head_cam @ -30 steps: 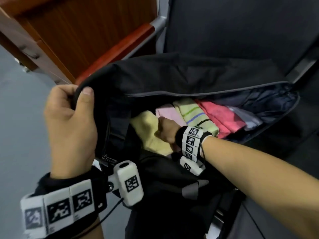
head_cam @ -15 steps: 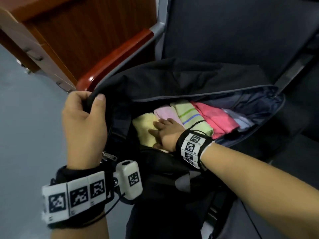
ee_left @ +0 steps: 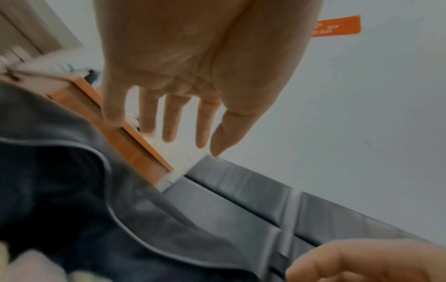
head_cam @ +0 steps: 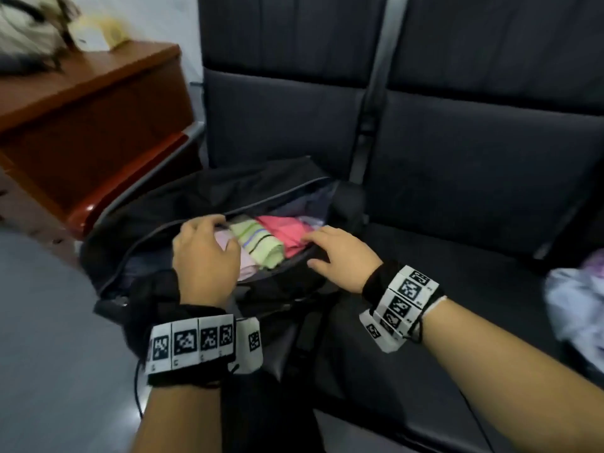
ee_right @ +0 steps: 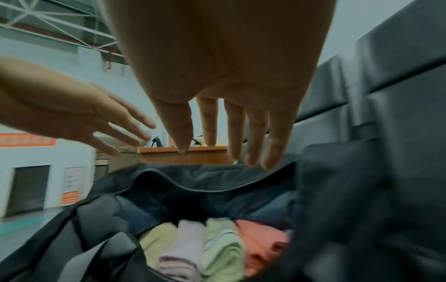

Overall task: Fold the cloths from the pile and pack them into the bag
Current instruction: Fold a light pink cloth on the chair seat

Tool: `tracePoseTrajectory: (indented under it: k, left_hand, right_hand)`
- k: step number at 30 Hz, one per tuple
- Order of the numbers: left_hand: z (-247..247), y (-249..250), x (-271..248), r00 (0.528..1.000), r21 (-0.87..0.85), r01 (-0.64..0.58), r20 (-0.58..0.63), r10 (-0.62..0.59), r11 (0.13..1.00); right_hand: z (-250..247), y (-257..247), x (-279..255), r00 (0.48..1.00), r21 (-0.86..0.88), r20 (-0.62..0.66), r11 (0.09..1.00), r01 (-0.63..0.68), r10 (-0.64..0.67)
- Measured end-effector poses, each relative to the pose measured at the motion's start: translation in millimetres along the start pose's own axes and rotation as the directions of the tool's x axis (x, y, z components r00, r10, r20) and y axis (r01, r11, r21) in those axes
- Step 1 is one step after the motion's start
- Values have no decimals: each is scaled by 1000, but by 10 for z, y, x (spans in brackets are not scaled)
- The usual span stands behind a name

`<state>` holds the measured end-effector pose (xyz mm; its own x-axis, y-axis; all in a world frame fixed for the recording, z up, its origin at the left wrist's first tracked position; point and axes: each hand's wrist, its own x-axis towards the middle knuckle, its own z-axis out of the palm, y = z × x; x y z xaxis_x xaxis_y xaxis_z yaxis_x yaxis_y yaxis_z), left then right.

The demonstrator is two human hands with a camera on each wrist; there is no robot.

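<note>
A black bag (head_cam: 183, 204) lies unzipped on a dark seat. Folded cloths stand side by side inside: a lilac one (head_cam: 246, 268), a green striped one (head_cam: 261, 245) and a coral one (head_cam: 287, 232). The right wrist view also shows a pale yellow cloth (ee_right: 156, 238) at the left of the row. My left hand (head_cam: 202, 256) hovers over the left part of the opening, fingers straight, holding nothing. My right hand (head_cam: 340, 253) is spread over the near rim by the coral cloth, also holding nothing. A loose pile of pale cloths (head_cam: 575, 305) lies on the seat at far right.
The dark padded bench (head_cam: 457, 223) runs to the right, with its backrest behind the bag. A red-brown armrest (head_cam: 130, 191) and a wooden cabinet (head_cam: 91, 125) stand left of the bag. Grey floor (head_cam: 49, 338) lies at lower left.
My left hand has let go of the bag's flap and moved over the opening. My right hand has come out of the bag and shifted right. The flap has dropped lower.
</note>
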<state>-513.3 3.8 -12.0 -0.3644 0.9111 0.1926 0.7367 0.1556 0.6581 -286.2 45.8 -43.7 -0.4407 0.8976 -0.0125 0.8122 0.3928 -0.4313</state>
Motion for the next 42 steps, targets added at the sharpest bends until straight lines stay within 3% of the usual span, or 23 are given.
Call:
tracePoseTrajectory:
  k: [3, 6, 10, 13, 16, 20, 22, 27, 33, 36, 38, 42]
  left_hand:
    - [529, 656, -381, 977, -144, -98, 176, 123, 985]
    - [1154, 1406, -844, 912, -249, -161, 331, 240, 955]
    - [2031, 2276, -1520, 760, -276, -302, 507, 405, 912]
    - [2617, 2747, -2008, 660, -293, -343, 601, 451, 893]
    - [3114, 3086, -2448, 610, -336, -344, 629, 481, 877]
    - [3579, 3368, -2924, 556, -373, -314, 673, 488, 873]
    - [3730, 3425, -3074, 532, -380, -293, 697, 480, 877]
    - [3843, 3427, -3190, 509, -395, -305, 702, 499, 867]
    - [3705, 3340, -3176, 467, -406, -326, 716, 519, 854]
    - [3522, 3286, -3170, 447, -421, -321, 723, 527, 848]
    - [3381, 3273, -3149, 433, -442, -302, 726, 534, 845]
    - [3041, 3292, -3133, 345, -564, -177, 732, 587, 807]
  right_hand:
    - [-357, 595, -888, 981, 28, -90, 985, -168, 170]
    - [-658, 1254, -1795, 922, 67, -190, 942, -330, 337]
    - [-884, 2097, -2916, 791, 152, -296, 844, -514, 535]
    - [-937, 2683, -3657, 677, 249, -314, 746, -618, 665]
    - [-889, 3218, -4221, 566, 269, -330, 650, -711, 756]
    - [-755, 3727, -4501, 458, 317, -349, 563, -763, 818]
    - [-682, 3877, -4476, 468, 307, -321, 558, -771, 823]
    - [-495, 4002, -4333, 594, 76, -196, 616, -784, 780]
    - [-595, 3933, -4346, 622, -56, -189, 624, -780, 760]
    - [-703, 3701, -4323, 601, 193, -218, 637, -746, 769]
    - [-849, 3448, -4306, 578, 415, -327, 663, -623, 748]
    - [-1243, 2784, -4230, 553, 588, -511, 737, -335, 658]
